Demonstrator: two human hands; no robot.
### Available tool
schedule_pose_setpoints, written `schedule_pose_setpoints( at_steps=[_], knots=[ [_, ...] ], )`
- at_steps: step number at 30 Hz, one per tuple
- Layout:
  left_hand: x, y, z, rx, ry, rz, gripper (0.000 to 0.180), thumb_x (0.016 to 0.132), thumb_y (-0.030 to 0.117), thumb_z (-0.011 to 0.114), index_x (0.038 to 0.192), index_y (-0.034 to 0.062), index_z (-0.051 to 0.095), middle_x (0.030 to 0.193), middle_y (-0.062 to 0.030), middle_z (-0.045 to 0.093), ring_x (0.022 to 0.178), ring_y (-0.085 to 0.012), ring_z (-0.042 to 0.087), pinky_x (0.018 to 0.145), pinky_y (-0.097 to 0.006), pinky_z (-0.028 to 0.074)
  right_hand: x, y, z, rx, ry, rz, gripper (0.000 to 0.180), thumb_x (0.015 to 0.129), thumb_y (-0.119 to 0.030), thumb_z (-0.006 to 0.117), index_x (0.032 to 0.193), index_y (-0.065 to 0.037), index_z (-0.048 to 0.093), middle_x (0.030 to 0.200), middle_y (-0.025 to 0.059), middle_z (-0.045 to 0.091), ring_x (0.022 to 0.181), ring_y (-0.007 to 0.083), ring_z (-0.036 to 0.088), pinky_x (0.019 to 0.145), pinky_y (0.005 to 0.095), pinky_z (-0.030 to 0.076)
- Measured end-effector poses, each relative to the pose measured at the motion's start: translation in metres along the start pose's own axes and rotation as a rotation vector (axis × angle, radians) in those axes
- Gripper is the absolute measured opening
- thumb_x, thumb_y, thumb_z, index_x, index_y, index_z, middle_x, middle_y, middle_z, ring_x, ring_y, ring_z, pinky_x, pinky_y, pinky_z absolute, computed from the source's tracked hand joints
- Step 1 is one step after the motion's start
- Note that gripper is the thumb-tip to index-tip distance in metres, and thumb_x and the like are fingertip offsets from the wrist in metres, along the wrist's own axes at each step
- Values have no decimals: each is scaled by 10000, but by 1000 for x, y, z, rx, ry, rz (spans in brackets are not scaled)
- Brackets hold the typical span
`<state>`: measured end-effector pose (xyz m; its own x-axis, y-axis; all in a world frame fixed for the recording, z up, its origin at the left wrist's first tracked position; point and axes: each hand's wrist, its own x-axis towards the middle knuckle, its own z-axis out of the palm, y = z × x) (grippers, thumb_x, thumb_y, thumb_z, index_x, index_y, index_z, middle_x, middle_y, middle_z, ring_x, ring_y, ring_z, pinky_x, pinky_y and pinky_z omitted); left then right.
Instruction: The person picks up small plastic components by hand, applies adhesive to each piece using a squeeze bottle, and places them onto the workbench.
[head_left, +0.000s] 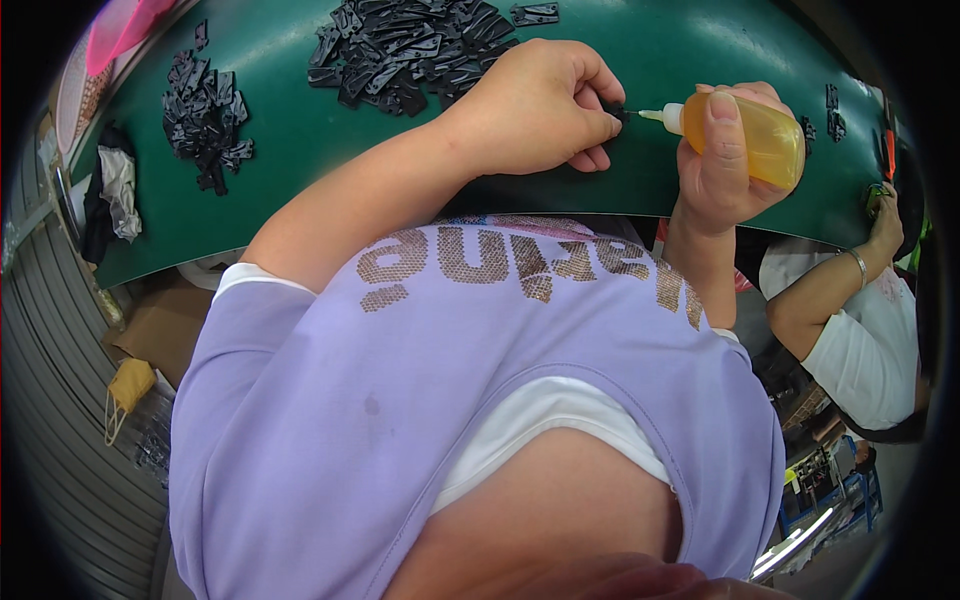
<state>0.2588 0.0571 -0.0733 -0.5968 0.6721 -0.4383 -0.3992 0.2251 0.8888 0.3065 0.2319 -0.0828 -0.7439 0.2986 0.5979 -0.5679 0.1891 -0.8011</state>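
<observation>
My left hand is closed above the green table, its thumb and fingers pinching a small black plastic part, mostly hidden by the fingers. My right hand wraps round a squeeze bottle of yellow-amber liquid, tipped on its side. The bottle's white cap and thin greenish nozzle point left, with the tip at or very close to the black part; whether they touch I cannot tell. A large heap of flat black plastic parts lies beyond my left forearm.
A smaller pile of black parts lies at the left of the green table. A few more black parts are at the right. Another person's hand works at the right edge. Dark and white cloth hangs at the left edge.
</observation>
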Motion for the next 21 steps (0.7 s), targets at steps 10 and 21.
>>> schedule_pose_setpoints(
  at_steps=[10,21],
  knots=[
    [0,-2,0,37,0,29,217,849,12,608,1040,-78,557,764,-88,622,646,-151,667,577,-230,560,-1,0,1,-42,1,-18,113,778,-8,674,847,22,590,743,63,603,628,101,568,563,211,447],
    [0,-2,1,40,-14,36,223,851,17,609,1045,-78,555,759,-82,620,651,-150,668,577,-230,560,3,-5,3,-52,15,-18,72,787,-7,660,806,29,600,768,82,620,628,112,564,559,209,437]
  ],
)
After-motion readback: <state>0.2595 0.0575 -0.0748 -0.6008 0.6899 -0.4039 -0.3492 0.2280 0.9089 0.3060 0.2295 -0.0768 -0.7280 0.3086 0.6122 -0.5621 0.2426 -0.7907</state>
